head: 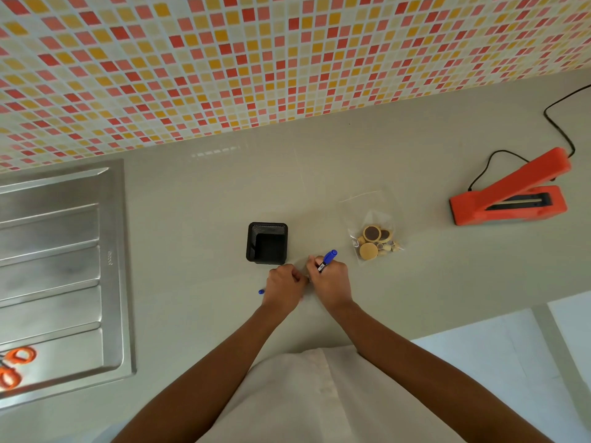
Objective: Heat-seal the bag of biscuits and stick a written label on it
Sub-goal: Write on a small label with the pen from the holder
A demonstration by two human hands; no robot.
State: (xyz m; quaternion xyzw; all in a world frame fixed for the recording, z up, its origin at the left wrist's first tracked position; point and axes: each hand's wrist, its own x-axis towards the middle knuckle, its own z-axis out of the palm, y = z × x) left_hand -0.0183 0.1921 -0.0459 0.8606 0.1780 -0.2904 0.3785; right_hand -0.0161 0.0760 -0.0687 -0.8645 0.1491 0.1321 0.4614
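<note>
A clear plastic bag of round biscuits (374, 239) lies on the grey counter, right of my hands. My right hand (331, 281) grips a blue marker (327, 259) that points down toward the counter. My left hand (283, 287) is closed beside it, knuckles touching the right hand. A small blue piece (261, 291), probably the marker cap, sticks out at its left side. What lies under the two hands is hidden. The orange heat sealer (508, 195) sits at the far right with its arm raised.
A black mesh pen holder (267, 243) stands just behind my left hand. A steel sink drainer (60, 273) fills the left side, with orange-handled scissors (14, 366) on it. The sealer's black cord (556, 123) runs along the counter toward the tiled wall.
</note>
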